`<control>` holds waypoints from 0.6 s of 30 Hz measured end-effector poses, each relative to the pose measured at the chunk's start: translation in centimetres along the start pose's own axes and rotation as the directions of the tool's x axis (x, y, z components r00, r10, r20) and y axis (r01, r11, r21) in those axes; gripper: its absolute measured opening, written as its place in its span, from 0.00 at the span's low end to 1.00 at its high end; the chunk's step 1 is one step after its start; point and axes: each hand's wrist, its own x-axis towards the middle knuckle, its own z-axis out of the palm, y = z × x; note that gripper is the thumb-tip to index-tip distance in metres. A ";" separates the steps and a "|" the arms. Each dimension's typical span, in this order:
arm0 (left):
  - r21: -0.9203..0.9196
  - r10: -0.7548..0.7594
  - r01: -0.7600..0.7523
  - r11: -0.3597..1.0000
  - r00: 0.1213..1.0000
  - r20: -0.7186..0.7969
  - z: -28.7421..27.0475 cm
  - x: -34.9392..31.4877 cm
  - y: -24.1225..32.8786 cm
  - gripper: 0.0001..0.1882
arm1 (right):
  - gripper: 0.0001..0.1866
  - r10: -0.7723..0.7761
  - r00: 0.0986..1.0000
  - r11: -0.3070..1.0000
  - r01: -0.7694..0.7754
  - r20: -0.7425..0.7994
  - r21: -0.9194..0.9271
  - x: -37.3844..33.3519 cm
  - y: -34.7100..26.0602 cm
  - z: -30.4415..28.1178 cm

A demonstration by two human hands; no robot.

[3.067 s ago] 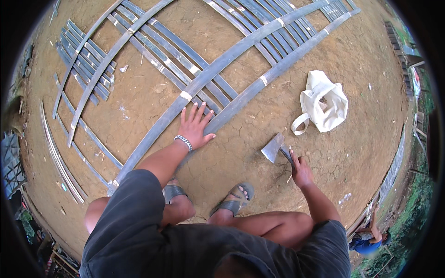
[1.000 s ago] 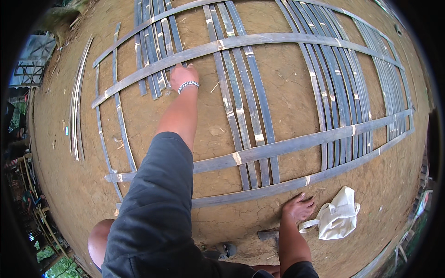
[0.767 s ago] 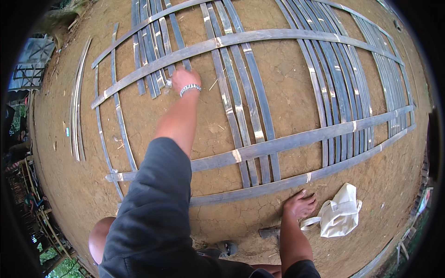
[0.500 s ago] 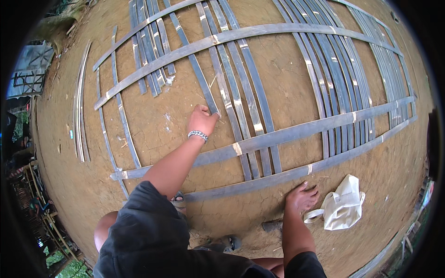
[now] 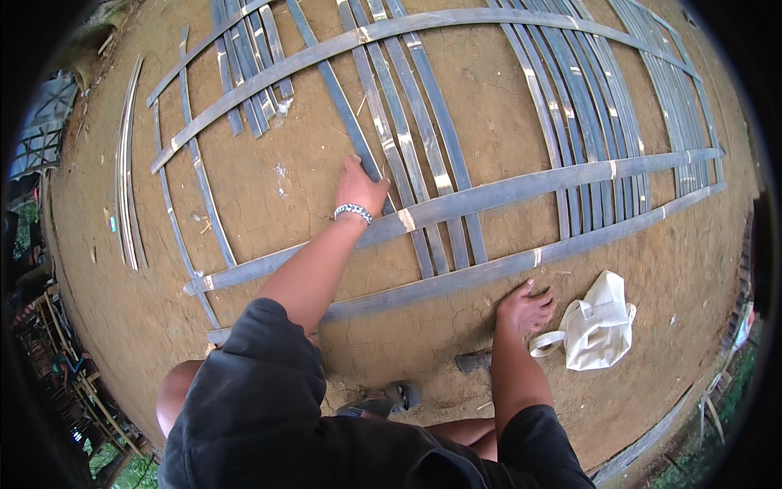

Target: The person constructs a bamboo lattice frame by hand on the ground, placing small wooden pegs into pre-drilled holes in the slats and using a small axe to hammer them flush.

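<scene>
My left hand (image 5: 363,186) is closed around the near part of a long, dark bamboo slat (image 5: 346,114). This slat slants away from me, and its near end lies close to a wide crosswise strip (image 5: 505,189). Just right of it, several similar slats (image 5: 405,134) run side by side, crossing the crosswise strips. My right hand (image 5: 525,310) hovers or rests by the ground, its fingers apart and holding nothing. It is between the nearest crosswise strip (image 5: 440,285) and a cream cloth bag (image 5: 601,322).
A denser group of slats (image 5: 582,106) lies right of centre, with thin strips (image 5: 676,106) farther right. Loose narrow strips (image 5: 129,171) lie on the bare earth at left. A dark flat object (image 5: 474,361) is beside my right forearm. My sandalled foot (image 5: 405,397) stands near the frame.
My left hand has drawn the slat toward me, so its near end is now closer to the wide crosswise strip. The whole view has shifted slightly. My right hand stays beside the bag.
</scene>
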 end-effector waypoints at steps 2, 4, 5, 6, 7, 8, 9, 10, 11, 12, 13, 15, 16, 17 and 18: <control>-0.014 0.000 0.001 1.000 0.999 0.049 0.1 -1.5 0.2 0.39 | 0.39 0.001 1.000 1.000 -0.001 0.015 0.012 -0.1 -0.1 -0.4; -0.078 -0.019 0.021 0.997 1.000 0.021 -1.0 -1.0 1.2 0.40 | 0.38 -0.007 1.000 1.000 0.007 0.002 0.016 -0.2 -0.2 -0.3; -0.110 -0.033 0.034 0.993 0.999 0.005 -1.4 -0.3 1.3 0.41 | 0.38 -0.016 1.000 1.000 0.016 -0.002 0.017 -0.3 -0.3 -0.2; -0.010 0.057 -0.058 0.998 0.996 -0.073 -1.0 0.8 0.2 0.42 | 0.38 -0.034 0.999 0.999 0.034 -0.005 0.021 -0.5 -0.4 -0.1; 0.016 0.045 -0.044 0.999 0.996 -0.079 -0.5 1.2 -1.1 0.41 | 0.38 -0.035 0.999 0.999 0.035 0.003 0.025 -0.7 -0.7 0.0; 0.037 0.036 -0.033 0.999 0.997 -0.069 -0.4 0.8 -0.7 0.41 | 0.38 -0.025 1.000 1.000 0.025 0.003 0.016 -0.6 -0.6 0.1; 0.058 0.031 -0.027 0.998 0.998 -0.063 -0.5 0.3 0.0 0.41 | 0.39 -0.014 1.000 1.000 0.014 0.003 0.013 -0.5 -0.5 0.2; 0.070 -0.004 0.004 0.998 1.000 0.001 -0.7 -0.7 0.5 0.40 | 0.39 -0.009 1.000 1.000 0.009 0.000 0.012 -0.3 -0.3 0.3; 0.085 -0.037 0.032 0.996 0.997 0.067 -0.8 -2.2 1.1 0.40 | 0.38 -0.011 1.000 1.000 0.011 0.000 0.013 -0.1 -0.1 0.2; 0.103 -0.070 0.057 0.993 0.989 0.129 -0.9 -3.3 1.3 0.39 | 0.38 -0.013 1.000 1.000 0.013 0.001 0.016 -0.1 0.0 0.0; 0.082 -0.069 0.058 0.995 0.988 0.141 -0.7 -3.9 1.1 0.39 | 0.38 -0.013 1.000 1.000 0.013 0.002 0.018 -0.1 0.0 -0.1; 0.045 -0.071 0.065 0.997 0.985 0.156 -0.5 -4.8 0.3 0.37 | 0.38 -0.021 1.000 0.999 0.021 -0.006 0.032 -0.2 0.0 -0.2; 0.028 -0.048 0.045 0.999 0.993 0.105 -0.2 -4.5 -0.3 0.36 | 0.38 -0.023 1.000 0.999 0.023 -0.011 0.038 -0.2 0.0 -0.2; 0.015 -0.030 0.029 0.999 0.999 0.044 0.0 -3.5 -1.1 0.36 | 0.39 -0.029 1.000 0.999 0.029 0.000 0.042 -0.4 -0.3 -0.2; 0.000 -0.009 0.009 1.000 1.000 -0.012 0.0 -2.8 -1.3 0.35 | 0.39 -0.032 0.999 0.999 0.031 0.008 0.043 -0.5 -0.5 -0.3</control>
